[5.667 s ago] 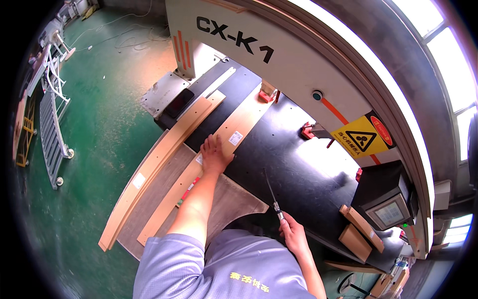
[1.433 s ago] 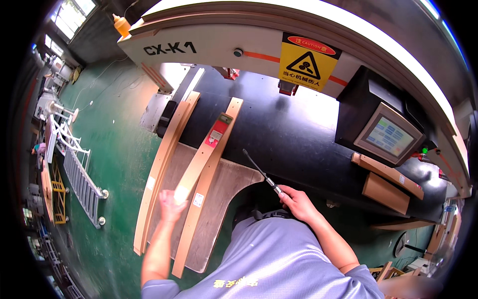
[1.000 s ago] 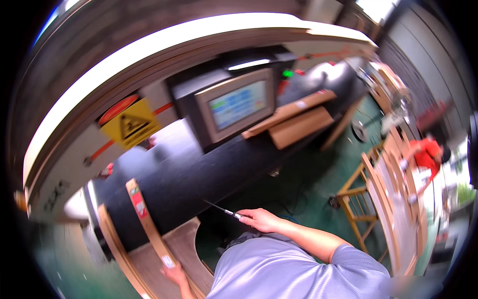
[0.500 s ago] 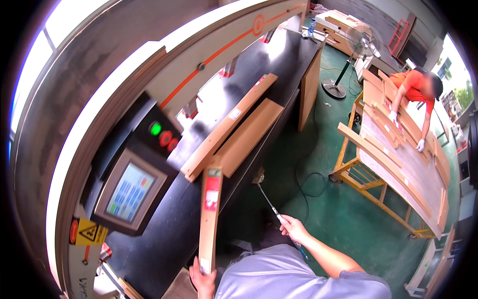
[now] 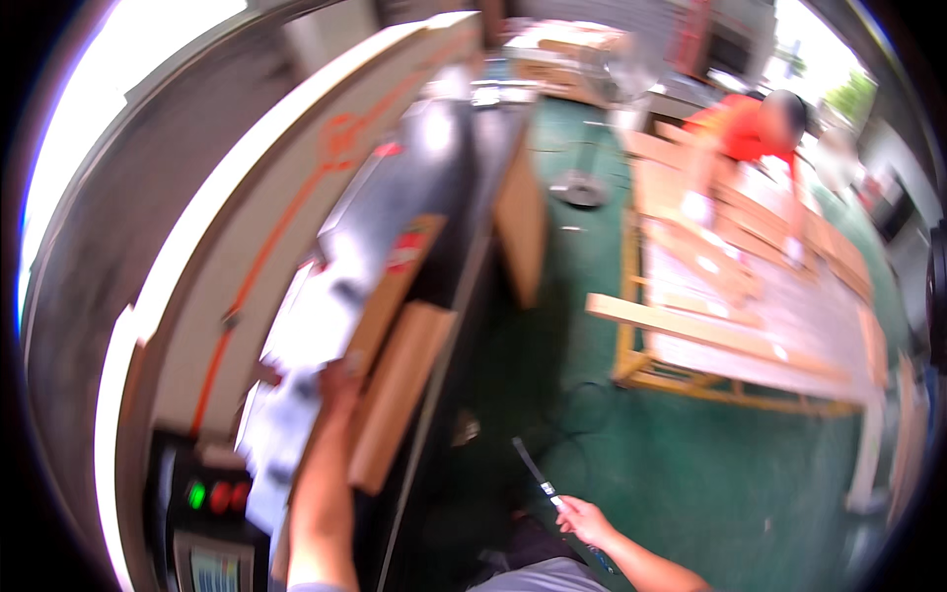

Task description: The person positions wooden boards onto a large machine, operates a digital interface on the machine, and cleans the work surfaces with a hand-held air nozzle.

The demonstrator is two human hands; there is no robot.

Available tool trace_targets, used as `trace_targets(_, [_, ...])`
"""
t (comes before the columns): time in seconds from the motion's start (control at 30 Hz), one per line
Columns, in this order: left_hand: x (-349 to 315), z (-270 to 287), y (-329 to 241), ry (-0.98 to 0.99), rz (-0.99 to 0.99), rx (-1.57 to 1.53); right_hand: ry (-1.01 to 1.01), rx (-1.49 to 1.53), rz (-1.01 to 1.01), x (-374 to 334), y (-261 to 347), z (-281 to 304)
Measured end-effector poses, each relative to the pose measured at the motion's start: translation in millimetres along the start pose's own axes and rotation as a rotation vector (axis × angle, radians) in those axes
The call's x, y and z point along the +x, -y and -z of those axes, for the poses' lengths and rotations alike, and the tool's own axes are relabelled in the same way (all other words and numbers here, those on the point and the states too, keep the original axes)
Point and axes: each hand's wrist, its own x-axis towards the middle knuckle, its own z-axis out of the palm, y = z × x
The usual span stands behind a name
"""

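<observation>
My left hand [image 5: 338, 383] reaches over the dark machine table, its fingers smeared by motion. It is at the long wooden plank [image 5: 393, 301], which has a red label near its far end. Whether it grips the plank cannot be made out. Beside that plank, on the right, lies a shorter brown board [image 5: 404, 395]. My left forearm hides the long plank's near part. Lower down, my right hand [image 5: 584, 520] is closed around a thin tool [image 5: 533, 468] with a slim metal shaft pointing up and left. Its exact kind is unclear.
The machine's long beam [image 5: 286, 212] and lit control buttons [image 5: 212, 495] flank the dark table [image 5: 483, 148]. On the right, a co-worker in orange [image 5: 742, 128] leans over a yellow-framed cart [image 5: 631, 370] carrying several boards. A fan base [image 5: 580, 189] stands on the green floor.
My left hand has moved from the near end of a red-labelled board up to the long plank. That board is no longer plainly visible. My right hand still holds the tool; the view has shifted.
</observation>
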Motion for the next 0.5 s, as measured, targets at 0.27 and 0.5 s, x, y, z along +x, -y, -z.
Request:
trace_targets(0.27, [38.1,-41.0,-60.4,0.096,-0.027,0.026,-0.219,0.067,-0.153,-26.5,-20.0,33.5])
trace_targets(0.5, [51.2,-46.3,-35.0,0.121,-0.054,-0.015,-0.17,0.103,-0.102,0.2,2.9,35.1])
